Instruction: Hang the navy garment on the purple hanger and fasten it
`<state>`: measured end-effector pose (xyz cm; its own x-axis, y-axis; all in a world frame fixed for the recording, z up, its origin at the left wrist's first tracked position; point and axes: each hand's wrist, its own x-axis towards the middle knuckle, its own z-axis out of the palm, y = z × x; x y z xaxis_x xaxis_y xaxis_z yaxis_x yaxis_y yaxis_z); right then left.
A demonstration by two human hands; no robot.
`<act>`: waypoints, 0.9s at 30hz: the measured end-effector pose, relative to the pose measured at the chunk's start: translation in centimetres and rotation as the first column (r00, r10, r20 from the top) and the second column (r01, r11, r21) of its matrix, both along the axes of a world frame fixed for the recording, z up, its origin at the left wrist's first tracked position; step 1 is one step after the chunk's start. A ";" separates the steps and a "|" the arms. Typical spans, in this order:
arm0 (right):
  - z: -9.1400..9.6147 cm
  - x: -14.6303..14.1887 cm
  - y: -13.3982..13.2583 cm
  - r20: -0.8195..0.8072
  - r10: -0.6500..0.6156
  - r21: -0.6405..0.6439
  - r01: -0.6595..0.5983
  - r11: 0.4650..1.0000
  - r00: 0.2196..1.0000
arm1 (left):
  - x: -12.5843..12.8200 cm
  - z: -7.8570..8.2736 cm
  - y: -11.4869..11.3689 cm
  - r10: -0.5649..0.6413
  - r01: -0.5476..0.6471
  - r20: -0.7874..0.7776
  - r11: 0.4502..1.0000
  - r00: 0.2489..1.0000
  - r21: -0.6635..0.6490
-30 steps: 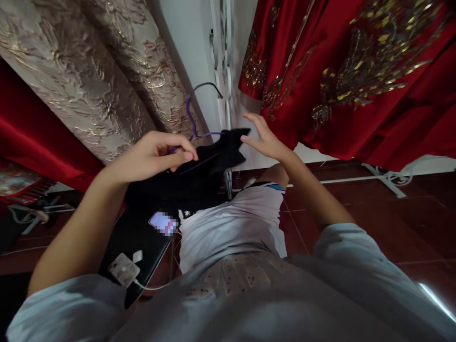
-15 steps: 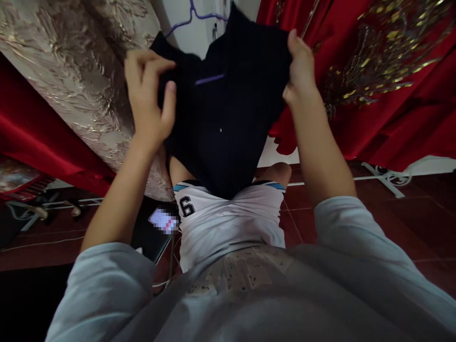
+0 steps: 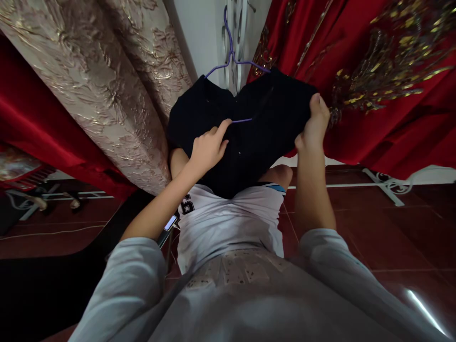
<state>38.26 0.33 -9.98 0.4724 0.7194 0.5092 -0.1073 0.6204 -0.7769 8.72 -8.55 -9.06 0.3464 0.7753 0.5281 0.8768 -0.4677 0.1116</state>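
Observation:
A dark navy collared shirt hangs on a purple hanger, its lower part lying over my lap. Between the shirt's front edges a short piece of the hanger's lower bar shows. My left hand is on the shirt's front, fingers curled on the cloth and the index fingertip at the left end of that bar. Exactly what lies under these fingers is hidden. At the shirt's right side, my right hand grips the cloth edge, thumb on top. A small light spot shows on the shirt's front.
A cream embossed fabric hangs at left, with red cloth beyond it. Red fabric with gold sequins hangs at right, above a white metal rack foot. A phone lies by my left thigh, partly behind my arm.
My left hand has moved from the shirt's left shoulder down and right to its front, its fingers closing. The shirt and hanger sit lower and further right; my right hand keeps its hold.

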 end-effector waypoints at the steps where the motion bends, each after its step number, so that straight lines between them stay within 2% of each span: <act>1: -0.3 -0.4 -0.4 0.008 -0.076 -0.003 0.077 0.997 0.997 | -0.1 -0.3 0.5 -0.007 0.007 0.068 1.000 0.998 0.008; 2: -0.7 -1.0 -1.0 0.034 -0.195 -0.001 0.196 0.981 0.980 | -0.3 -0.7 1.1 -0.025 0.022 0.150 0.999 0.988 0.027; 3: -1.2 -1.8 -2.0 0.070 -0.342 0.009 0.342 0.940 0.937 | -0.4 -1.1 1.6 -0.055 0.042 0.245 0.997 0.968 0.059; 5: -2.7 -4.2 -4.4 0.132 -0.586 0.038 0.587 0.809 0.799 | -0.4 -1.8 2.4 -0.140 0.080 0.439 0.985 0.887 0.152; 6: -3.5 -5.7 -5.6 0.164 -0.631 0.018 0.637 0.771 0.758 | -0.2 -2.1 2.5 -0.185 0.088 0.529 0.975 0.828 0.203; 7: -4.3 -7.4 -6.8 0.202 -0.590 -0.026 0.606 0.795 0.782 | 0.0 -2.4 2.3 -0.225 0.086 0.609 0.965 0.760 0.248; 8: -5.1 -9.0 -7.7 0.251 -0.451 -0.097 0.485 0.869 0.857 | 0.4 -2.7 2.0 -0.257 0.075 0.681 0.956 0.686 0.284; 9: -5.7 -10.6 -8.3 0.316 -0.209 -0.211 0.283 0.936 0.926 | 0.9 -3.0 1.4 -0.280 0.061 0.744 0.950 0.607 0.307; 10: -6.3 -12.0 -8.6 0.350 0.066 -0.337 0.059 0.940 0.935 | 1.4 -3.3 0.8 -0.294 0.049 0.797 0.947 0.528 0.318; 11: -6.7 -13.1 -8.6 0.351 0.312 -0.450 -0.133 0.883 0.883 | 2.0 -3.5 0.1 -0.302 0.043 0.838 0.947 0.454 0.317; 12: -7.0 -14.0 -8.4 0.332 0.481 -0.529 -0.262 0.807 0.811 | 2.4 -3.6 -0.6 -0.304 0.050 0.868 0.950 0.392 0.310; 13: -7.3 -14.7 -8.1 0.308 0.567 -0.569 -0.330 0.753 0.764 | 2.9 -3.7 -1.3 -0.304 0.064 0.888 0.951 0.346 0.301; 14: -7.5 -15.0 -7.7 0.292 0.587 -0.577 -0.350 0.738 0.755 | 3.2 -3.7 -1.9 -0.306 0.080 0.899 0.952 0.315 0.296; 16: -8.0 -15.2 -7.0 0.262 0.545 -0.571 -0.327 0.753 0.797 | 3.6 -3.6 -2.7 -0.314 0.101 0.906 0.950 0.286 0.297; 20: -8.7 -14.6 -6.7 0.151 0.513 -0.625 -0.321 0.711 0.845 | 3.8 -4.1 -2.5 -0.314 0.097 0.913 0.949 0.261 0.299; 21: -8.8 -14.5 -6.7 0.139 0.503 -0.614 -0.324 0.720 0.853 | 3.7 -4.7 -2.2 -0.302 0.080 0.920 0.953 0.250 0.291; 24: -8.9 -14.2 -7.0 0.174 0.458 -0.528 -0.310 0.791 0.872 | 3.2 -7.3 -1.0 -0.226 0.000 0.957 0.973 0.182 0.230; 25: -9.0 -14.1 -7.1 0.190 0.453 -0.500 -0.311 0.808 0.871 | 3.1 -8.2 -0.7 -0.191 0.015 0.966 0.981 0.174 0.191; 27: -9.1 -13.9 -7.3 0.210 0.475 -0.471 -0.337 0.815 0.855 | 2.7 -10.0 -0.2 -0.112 0.156 0.966 0.985 0.232 0.077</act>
